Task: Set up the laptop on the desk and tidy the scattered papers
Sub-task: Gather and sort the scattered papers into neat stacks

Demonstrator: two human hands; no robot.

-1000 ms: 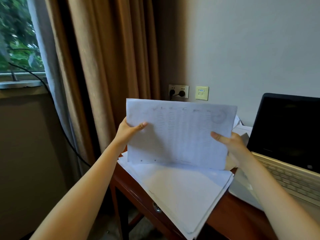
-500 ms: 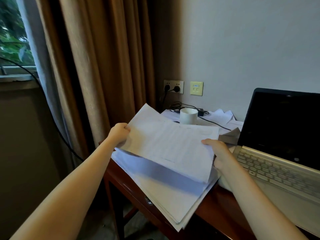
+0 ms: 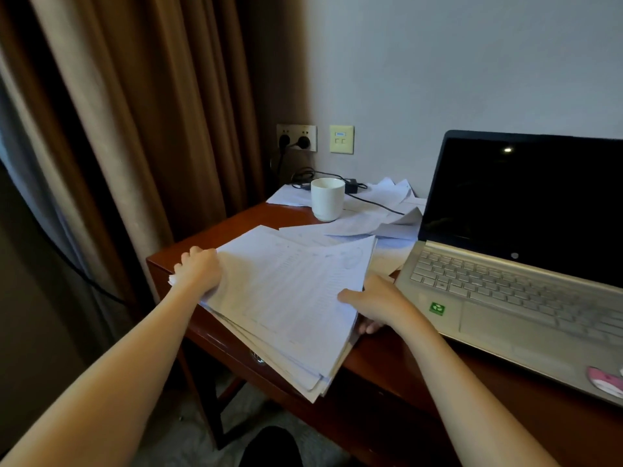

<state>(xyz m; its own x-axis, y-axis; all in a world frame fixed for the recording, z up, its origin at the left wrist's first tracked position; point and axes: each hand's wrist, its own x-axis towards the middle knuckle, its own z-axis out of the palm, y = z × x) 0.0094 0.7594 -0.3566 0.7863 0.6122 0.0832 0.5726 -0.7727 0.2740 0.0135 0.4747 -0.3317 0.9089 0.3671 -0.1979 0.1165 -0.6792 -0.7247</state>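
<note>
A stack of printed papers lies on the left end of the wooden desk, its near corner jutting over the front edge. My left hand grips the stack's left edge with curled fingers. My right hand holds the right edge, thumb on top and fingers underneath. An open gold laptop with a dark screen stands on the desk at the right. More loose sheets lie scattered at the back near the wall.
A white mug stands on the loose sheets at the back. A black charger and cable run from the wall socket towards the laptop. Brown curtains hang at the left. A pink object rests on the laptop's near right corner.
Both hands have lowered the sheet they held up onto the stack on the desk. The view has tilted down and to the right.
</note>
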